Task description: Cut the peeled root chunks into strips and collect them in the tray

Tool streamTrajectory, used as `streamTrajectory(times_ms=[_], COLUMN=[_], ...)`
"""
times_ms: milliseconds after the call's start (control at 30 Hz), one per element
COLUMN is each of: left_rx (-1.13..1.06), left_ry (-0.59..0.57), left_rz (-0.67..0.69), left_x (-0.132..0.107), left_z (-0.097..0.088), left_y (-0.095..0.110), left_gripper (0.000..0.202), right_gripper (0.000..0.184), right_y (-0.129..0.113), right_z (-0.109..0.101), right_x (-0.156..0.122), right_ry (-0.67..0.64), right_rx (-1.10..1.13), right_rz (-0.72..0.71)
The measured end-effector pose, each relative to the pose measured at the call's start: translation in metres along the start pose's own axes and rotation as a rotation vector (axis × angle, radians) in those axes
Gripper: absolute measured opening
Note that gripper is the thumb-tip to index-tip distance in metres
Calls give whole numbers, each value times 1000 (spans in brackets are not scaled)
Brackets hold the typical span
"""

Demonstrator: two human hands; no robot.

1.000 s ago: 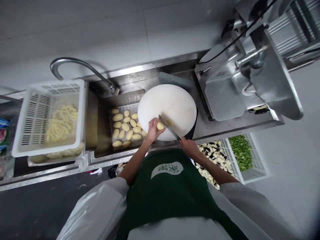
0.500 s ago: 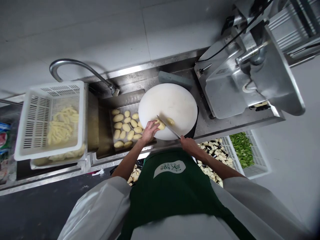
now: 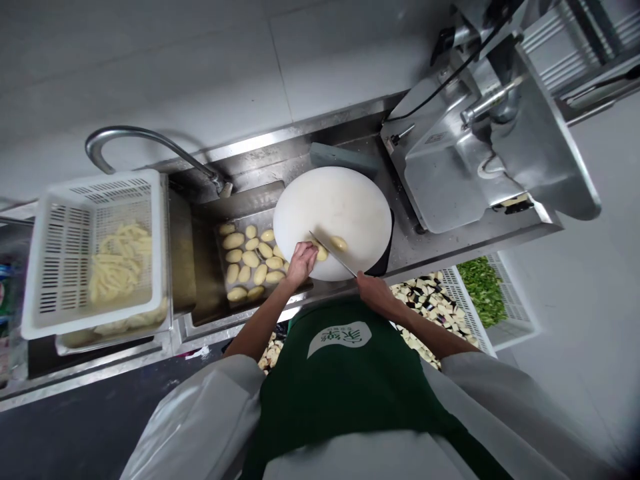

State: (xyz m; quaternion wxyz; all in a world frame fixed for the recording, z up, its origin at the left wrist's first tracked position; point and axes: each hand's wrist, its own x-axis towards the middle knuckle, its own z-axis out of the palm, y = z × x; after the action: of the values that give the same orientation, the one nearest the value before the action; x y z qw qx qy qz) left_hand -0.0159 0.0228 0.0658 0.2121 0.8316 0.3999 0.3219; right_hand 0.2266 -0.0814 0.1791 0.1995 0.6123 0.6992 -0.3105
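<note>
A round white cutting board (image 3: 335, 207) lies by the sink. At its near left edge my left hand (image 3: 302, 264) has its fingers closed on a peeled potato (image 3: 322, 254). My right hand (image 3: 377, 295) is wrapped round the handle of a knife (image 3: 334, 255). Its blade slants across the board, beside the potato under my left fingers. Just past the blade rests a yellow potato piece (image 3: 340, 243), touched by neither hand. My left fingertips are partly hidden against the potato.
Several peeled potatoes lie in the steel sink (image 3: 207, 293). Left of it stands a white basket (image 3: 63, 250) of pale strips, under a curved faucet (image 3: 145, 132). A metal slicer (image 3: 445, 180) stands right. Below the counter are cut eggplant (image 3: 435, 300) and a crate of chopped greens (image 3: 481, 290).
The view has shifted slightly. My left hand and the knife stay almost in place at the potato; the potato piece beyond the blade has not visibly moved on the board.
</note>
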Motion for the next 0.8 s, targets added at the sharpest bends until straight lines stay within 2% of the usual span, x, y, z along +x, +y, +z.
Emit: streamTrajectory(times_ms=[267,433,600,800], left_rx=[-17,-18,-36,-51], left_ry=[-23,-14,17,74], left_rz=[-13,-18,-8,23], left_x=[5,5,4,1], left_z=[-3,-3,-3,-1], left_y=[4,6,8,8], left_gripper=[24,24,24,22], right_gripper=[28,28,29,27], right_y=[-11,-12,-12,-16], right_z=[-18,-23,-18,-3], right_x=[-24,-28,-17,15], right_ry=[15,-1,-11,-43], right_rx=[-76,-79,-87,-43], right_rz=[32,23,24,16])
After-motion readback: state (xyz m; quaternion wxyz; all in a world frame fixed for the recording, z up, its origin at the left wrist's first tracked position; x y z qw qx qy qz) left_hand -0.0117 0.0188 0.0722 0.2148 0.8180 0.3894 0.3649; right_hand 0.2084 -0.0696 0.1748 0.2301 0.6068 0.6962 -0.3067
